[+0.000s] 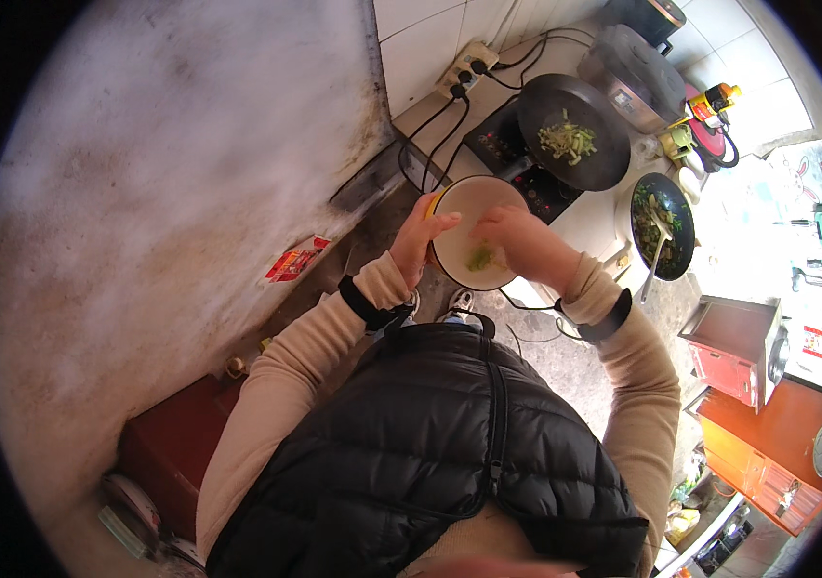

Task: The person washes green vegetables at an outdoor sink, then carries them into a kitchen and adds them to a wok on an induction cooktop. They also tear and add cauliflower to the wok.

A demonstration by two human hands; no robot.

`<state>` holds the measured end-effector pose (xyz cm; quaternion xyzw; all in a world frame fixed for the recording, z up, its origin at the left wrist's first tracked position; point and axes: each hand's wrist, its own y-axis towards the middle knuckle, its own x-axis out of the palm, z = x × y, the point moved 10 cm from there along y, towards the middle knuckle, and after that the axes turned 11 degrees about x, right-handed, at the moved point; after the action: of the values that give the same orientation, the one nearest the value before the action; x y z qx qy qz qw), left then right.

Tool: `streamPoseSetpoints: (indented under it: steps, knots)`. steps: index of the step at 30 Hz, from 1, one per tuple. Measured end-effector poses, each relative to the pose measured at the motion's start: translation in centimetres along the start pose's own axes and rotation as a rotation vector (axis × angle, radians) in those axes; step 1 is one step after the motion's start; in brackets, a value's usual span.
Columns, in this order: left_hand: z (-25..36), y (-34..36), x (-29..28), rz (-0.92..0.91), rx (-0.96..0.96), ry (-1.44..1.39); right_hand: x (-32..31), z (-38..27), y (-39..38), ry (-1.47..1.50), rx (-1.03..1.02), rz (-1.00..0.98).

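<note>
White round bowl with a thin dark rim [456, 207]: where does it sit relative to the hands?

Between them, on the near side of the black round frying pan [548, 104]. The left hand [418, 238] grips its left edge, thumb over the rim. The right hand [524, 243] reaches inside, fingers bunched near small soft-looking green scraps [479, 257]; whether they pinch anything cannot be told.

Expected handling?

Probably light and stiff, smooth-walled, slippery if wet, possibly prone to chipping. Sound hold: the side rim, bowl level. The scraps appear light, best taken by fingertips.
</note>
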<state>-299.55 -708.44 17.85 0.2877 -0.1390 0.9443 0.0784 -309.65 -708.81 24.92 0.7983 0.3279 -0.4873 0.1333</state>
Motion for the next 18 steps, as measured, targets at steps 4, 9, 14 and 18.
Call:
streamPoseSetpoints:
  steps: [4,9,14,18]
  knots:
    - [0.0,0.1,0.1,-0.012,-0.004,0.002,0.7,-0.9,-0.1,-0.016,-0.040,-0.012]
    - [0.1,0.2,0.2,-0.017,0.010,0.048,-4.5,0.4,0.0,0.004,0.042,0.204]
    - [0.0,0.2,0.3,-0.008,0.008,0.055,-3.4,-0.2,-0.7,-0.167,0.017,0.100]
    - [-0.1,0.3,0.3,-0.015,-0.002,0.090,-1.8,-0.6,-1.1,-0.362,0.009,0.126]
